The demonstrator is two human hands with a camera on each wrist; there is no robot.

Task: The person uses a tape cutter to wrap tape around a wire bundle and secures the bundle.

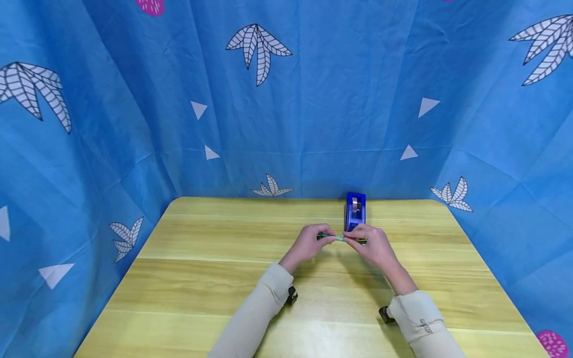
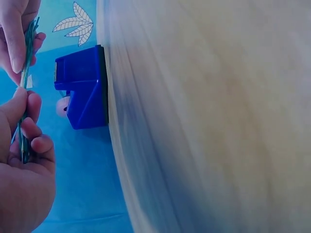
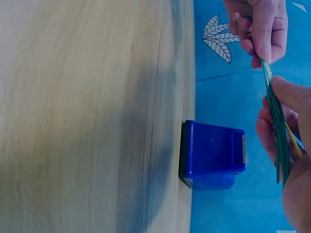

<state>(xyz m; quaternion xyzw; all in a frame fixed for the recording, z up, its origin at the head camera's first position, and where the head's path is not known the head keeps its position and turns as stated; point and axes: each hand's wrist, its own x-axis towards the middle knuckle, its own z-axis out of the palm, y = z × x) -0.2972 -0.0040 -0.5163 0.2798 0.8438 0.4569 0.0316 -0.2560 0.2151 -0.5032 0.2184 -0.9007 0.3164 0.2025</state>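
A thin bundle of green strands (image 3: 279, 121), with one yellow strand (image 3: 294, 141) among them, stretches between both hands above the table. Its middle looks shiny and pale, as if wrapped in clear tape (image 3: 267, 73). My left hand (image 1: 312, 242) pinches one end part between thumb and fingers. Close beside it, my right hand (image 1: 373, 243) pinches the bundle on the other side of the shiny part. The fingers hide much of both ends. Just beyond the right hand stands a blue tape dispenser (image 1: 355, 208) with a roll in it.
The wooden table (image 1: 192, 278) reaches back to a blue patterned curtain (image 1: 340, 109), which hangs behind it and on both sides. The tape dispenser stands near the table's back edge. Dark straps (image 1: 292, 295) are on both wrists.
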